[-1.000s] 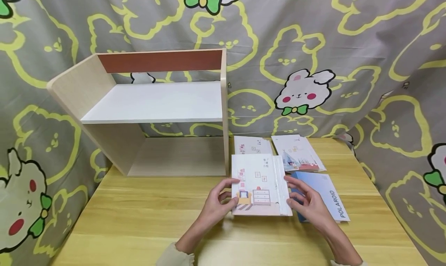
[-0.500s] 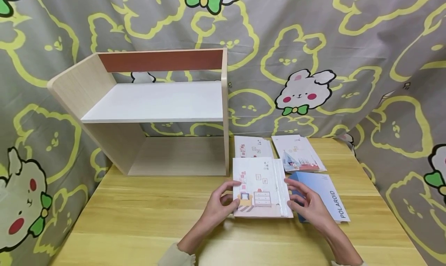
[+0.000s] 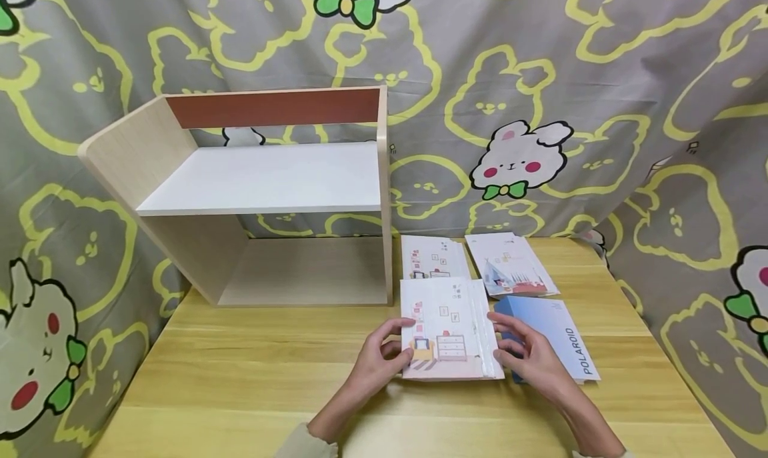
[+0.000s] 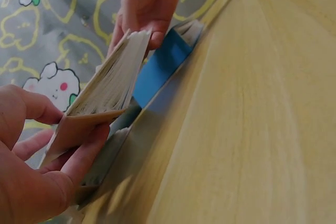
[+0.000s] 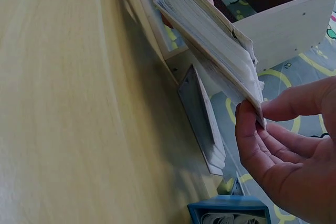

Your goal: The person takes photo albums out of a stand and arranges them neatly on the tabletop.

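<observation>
A white photo album (image 3: 447,321) with a printed armchair and chest of drawers is held between both hands, raised off the table. At its left edge, my left hand (image 3: 377,359) pinches it between thumb and fingers. The right edge, beside a shiny clear strip, is gripped by my right hand (image 3: 533,357). In the left wrist view the album's thick stack of pages (image 4: 113,77) shows between the covers. Behind it lies a similar white album (image 3: 435,253), partly hidden. Close to my right hand is a blue album (image 3: 561,341) marked POLAROID.
Another white album (image 3: 510,265) with a tent print lies at the back right. On the left stands a two-level wooden shelf (image 3: 258,178) with a white upper board. A patterned curtain (image 3: 432,65) hangs behind the wooden table (image 3: 240,378).
The held album has come slightly toward me, its far edge lower in the head view. Both hands keep their hold. The other albums and the shelf stay put.
</observation>
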The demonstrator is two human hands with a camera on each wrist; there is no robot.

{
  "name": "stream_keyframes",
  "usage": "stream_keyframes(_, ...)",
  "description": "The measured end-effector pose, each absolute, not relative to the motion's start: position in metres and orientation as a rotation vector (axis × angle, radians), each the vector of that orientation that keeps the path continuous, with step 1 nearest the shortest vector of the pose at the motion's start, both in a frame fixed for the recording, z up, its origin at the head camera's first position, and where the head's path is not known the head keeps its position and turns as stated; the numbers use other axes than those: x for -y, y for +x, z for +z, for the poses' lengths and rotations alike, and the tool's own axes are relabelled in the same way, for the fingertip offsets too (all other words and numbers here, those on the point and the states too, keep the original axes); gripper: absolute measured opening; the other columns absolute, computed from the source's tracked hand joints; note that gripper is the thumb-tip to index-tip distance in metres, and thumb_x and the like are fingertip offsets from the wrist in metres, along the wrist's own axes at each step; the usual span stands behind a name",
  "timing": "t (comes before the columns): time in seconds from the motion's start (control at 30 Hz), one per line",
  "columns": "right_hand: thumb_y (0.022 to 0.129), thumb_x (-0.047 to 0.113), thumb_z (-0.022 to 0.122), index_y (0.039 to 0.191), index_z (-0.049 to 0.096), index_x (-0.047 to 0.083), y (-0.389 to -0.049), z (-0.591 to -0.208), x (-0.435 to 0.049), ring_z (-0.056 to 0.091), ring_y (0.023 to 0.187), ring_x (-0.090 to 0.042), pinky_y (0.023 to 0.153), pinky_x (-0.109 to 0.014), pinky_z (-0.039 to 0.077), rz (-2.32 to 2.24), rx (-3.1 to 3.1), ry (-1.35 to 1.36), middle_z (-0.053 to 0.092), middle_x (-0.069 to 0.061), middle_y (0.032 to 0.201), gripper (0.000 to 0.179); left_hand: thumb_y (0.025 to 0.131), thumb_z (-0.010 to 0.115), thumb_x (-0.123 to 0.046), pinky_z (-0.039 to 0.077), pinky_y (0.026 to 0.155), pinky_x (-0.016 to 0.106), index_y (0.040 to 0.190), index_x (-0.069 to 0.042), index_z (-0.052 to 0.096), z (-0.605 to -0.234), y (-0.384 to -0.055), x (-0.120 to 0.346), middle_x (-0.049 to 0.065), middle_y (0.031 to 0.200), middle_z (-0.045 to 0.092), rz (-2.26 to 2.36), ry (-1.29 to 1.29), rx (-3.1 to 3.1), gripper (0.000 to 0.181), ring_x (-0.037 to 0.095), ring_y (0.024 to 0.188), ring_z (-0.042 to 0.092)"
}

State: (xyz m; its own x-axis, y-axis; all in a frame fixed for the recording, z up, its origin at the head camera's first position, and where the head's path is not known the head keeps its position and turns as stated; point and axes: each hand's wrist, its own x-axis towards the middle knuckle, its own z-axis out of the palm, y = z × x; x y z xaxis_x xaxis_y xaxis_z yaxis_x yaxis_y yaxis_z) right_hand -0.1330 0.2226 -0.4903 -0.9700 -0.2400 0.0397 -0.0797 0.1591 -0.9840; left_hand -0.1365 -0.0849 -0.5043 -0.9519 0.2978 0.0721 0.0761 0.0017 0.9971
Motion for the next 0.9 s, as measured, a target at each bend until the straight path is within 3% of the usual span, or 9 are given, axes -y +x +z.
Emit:
stream_keyframes(0.3,0.090,-0.014,0.064,0.150,0.042,-0.007,-0.1336,-0.4909,-0.2215,0.066,0.096,-0.015,0.078,-0.023,0.057,-1.908,-2.294,-0.260,0.053,-0.030,0.136,0.064,0.091,0.066,0.009,0.055,0.074,0.020,0.136,-0.003,0.059,-0.5093,-0.1350,0.0846,0.020,0.118,0.059,2.076,0.369,-2.081,0.046,0.022,0.093,0.067)
stream_keyframes(0.57,0.090,-0.012,0.065,0.151,0.043,-0.005,-0.1345,-0.4891,-0.2219,0.066,0.098,-0.015,0.080,-0.023,0.057,-1.897,-2.279,-0.215,0.052,-0.029,0.138,0.065,0.092,0.066,0.009,0.056,0.076,0.021,0.135,-0.003,0.059,-0.5110,-0.1362,0.0832,0.020,0.117,0.060,2.077,0.364,-2.081,0.045,0.029,0.099,0.068)
stream_keyframes(0.9,0.090,-0.014,0.064,0.150,0.044,-0.006,-0.1309,-0.4874,-0.2217,0.065,0.095,-0.012,0.077,-0.023,0.056,-1.865,-2.309,-0.217,0.053,-0.029,0.138,0.064,0.091,0.067,0.009,0.056,0.074,0.021,0.135,-0.003,0.060,-0.5118,-0.1332,0.0826,0.020,0.118,0.061,2.073,0.354,-2.081,0.046,0.022,0.092,0.068)
